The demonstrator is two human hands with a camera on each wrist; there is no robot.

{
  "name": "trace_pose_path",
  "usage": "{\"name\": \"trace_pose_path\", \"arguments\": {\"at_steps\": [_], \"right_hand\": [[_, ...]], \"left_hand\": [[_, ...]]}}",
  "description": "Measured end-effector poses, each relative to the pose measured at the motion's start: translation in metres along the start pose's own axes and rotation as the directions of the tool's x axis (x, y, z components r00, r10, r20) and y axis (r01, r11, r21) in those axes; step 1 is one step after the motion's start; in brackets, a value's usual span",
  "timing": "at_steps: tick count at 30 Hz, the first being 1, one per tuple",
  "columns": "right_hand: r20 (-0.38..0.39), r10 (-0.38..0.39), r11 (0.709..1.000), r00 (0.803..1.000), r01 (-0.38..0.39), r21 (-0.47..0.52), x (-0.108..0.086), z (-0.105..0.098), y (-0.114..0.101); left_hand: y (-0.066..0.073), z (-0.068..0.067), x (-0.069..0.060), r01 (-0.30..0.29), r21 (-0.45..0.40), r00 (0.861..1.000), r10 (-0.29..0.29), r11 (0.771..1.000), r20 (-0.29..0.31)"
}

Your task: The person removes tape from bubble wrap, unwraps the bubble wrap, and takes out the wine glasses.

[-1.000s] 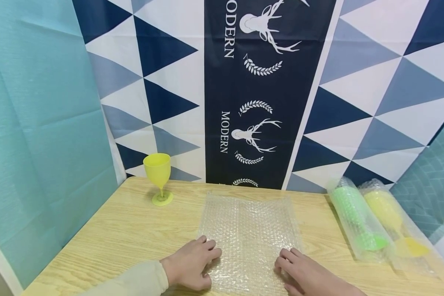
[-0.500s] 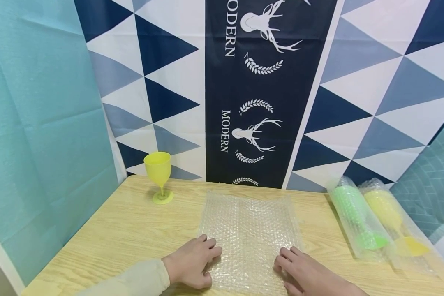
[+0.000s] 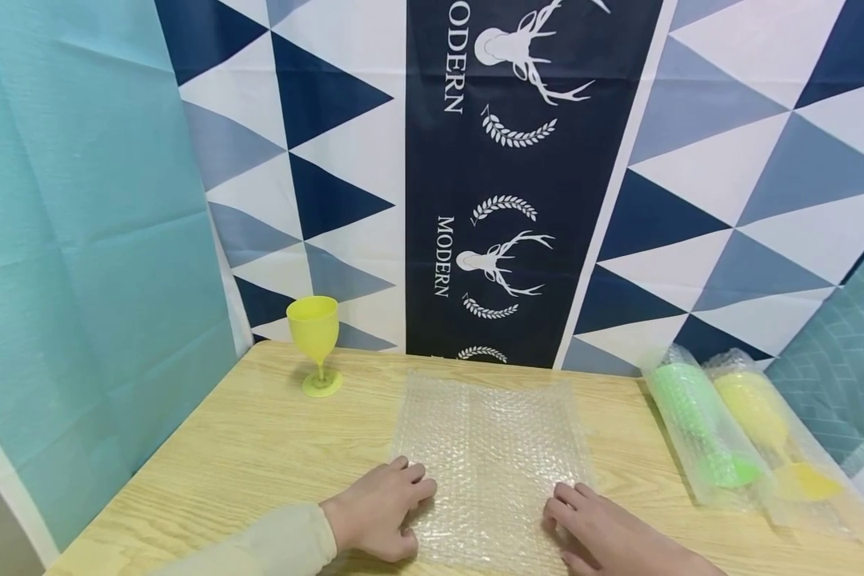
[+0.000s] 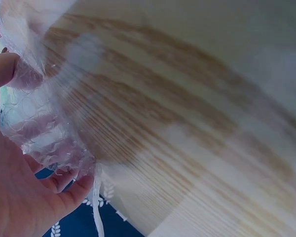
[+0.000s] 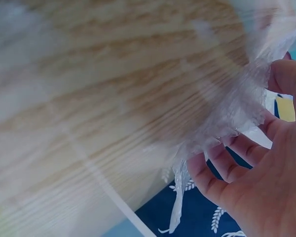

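A flat sheet of clear bubble wrap (image 3: 493, 448) lies on the wooden table. My left hand (image 3: 383, 510) rests on its left edge, fingers relaxed and slightly bent. At the right edge my right hand (image 3: 608, 530) touches the sheet with loosely bent fingers. Both wrist views show fingertips and thumb against the bubble wrap (image 4: 47, 121), with no firm grip visible. A yellow-green plastic goblet (image 3: 313, 328) stands upright at the back left, apart from both hands.
Two bubble-wrapped goblets, one green (image 3: 702, 428) and one yellow (image 3: 778, 436), lie at the right side of the wooden table (image 3: 259, 456). A patterned cloth (image 3: 497, 176) hangs behind the table, with a teal cloth (image 3: 94, 240) at the left.
The head view has shifted slightly, so everything appears a little further right. Both hands stay at the edges of the bubble wrap, and the goblets have not moved.
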State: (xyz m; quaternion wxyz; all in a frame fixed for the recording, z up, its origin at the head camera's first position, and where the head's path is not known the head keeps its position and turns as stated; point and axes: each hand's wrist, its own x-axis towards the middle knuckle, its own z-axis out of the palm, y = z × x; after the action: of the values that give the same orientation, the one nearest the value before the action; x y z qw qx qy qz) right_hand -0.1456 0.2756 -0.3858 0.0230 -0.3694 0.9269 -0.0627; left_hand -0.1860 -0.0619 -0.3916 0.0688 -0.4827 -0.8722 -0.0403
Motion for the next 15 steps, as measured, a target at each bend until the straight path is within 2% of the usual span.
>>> {"name": "trace_pose_path", "arguments": {"at_steps": [6,12,15], "right_hand": [[-0.004,-0.003,0.999,1.000,0.003,-0.035,-0.005,-0.001,0.005],[-0.068,-0.059,0.988,0.996,0.048,-0.149,-0.012,0.001,0.012],[-0.076,-0.055,0.985,0.996,0.042,-0.169,-0.018,0.001,0.016]], "left_hand": [[0.004,0.001,0.001,0.013,-0.009,1.000,-0.013,1.000,0.008],[0.006,0.001,0.001,0.024,0.029,1.000,-0.024,0.999,0.004],[0.007,-0.001,0.001,0.027,0.037,1.000,-0.028,0.999,0.006]]}}
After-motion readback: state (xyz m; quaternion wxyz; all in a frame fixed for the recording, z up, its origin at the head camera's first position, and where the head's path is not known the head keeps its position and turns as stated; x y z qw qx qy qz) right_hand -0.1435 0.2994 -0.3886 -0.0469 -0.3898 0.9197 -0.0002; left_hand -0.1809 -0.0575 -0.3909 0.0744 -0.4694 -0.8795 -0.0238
